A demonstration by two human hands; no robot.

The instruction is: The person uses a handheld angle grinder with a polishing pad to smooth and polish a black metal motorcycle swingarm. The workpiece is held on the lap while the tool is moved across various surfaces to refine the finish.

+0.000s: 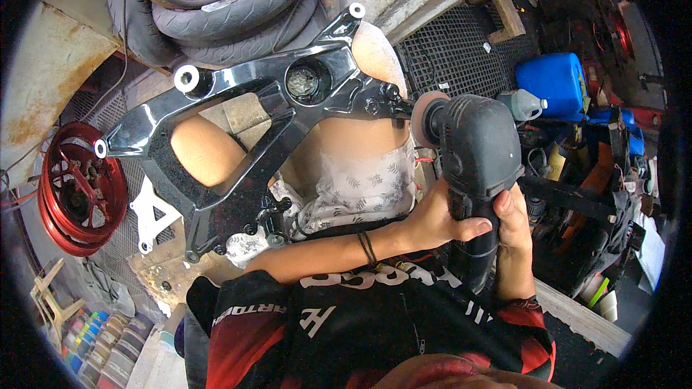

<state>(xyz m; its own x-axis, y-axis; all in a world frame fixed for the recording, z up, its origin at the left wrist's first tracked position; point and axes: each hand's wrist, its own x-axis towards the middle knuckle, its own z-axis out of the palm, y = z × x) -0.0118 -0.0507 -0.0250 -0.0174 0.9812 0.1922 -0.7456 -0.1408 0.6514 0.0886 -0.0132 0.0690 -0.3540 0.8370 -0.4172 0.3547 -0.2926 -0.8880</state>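
Observation:
A glossy black motorcycle frame part (238, 78) lies across the lap, with pale bare-metal rings at its mounting bosses and crumpled material inside its round opening. Both hands grip a black power polisher (481, 135) on the right. My left hand (430, 221) wraps the handle below the head from the left, thumb across it. From the right side, my right hand (513, 221) closes on the same handle. The polisher's round pad (424, 116) faces left, right at the frame part's right end; whether they touch I cannot tell.
Motorcycle tyres (232, 21) are stacked ahead. At left stand a red wheel rim (81, 189), a white triangular bracket (154, 216) and several lidded tubs (111, 354). A blue jerrycan (549, 81) and a translucent jug (521, 105) sit at right, near black perforated matting (454, 54).

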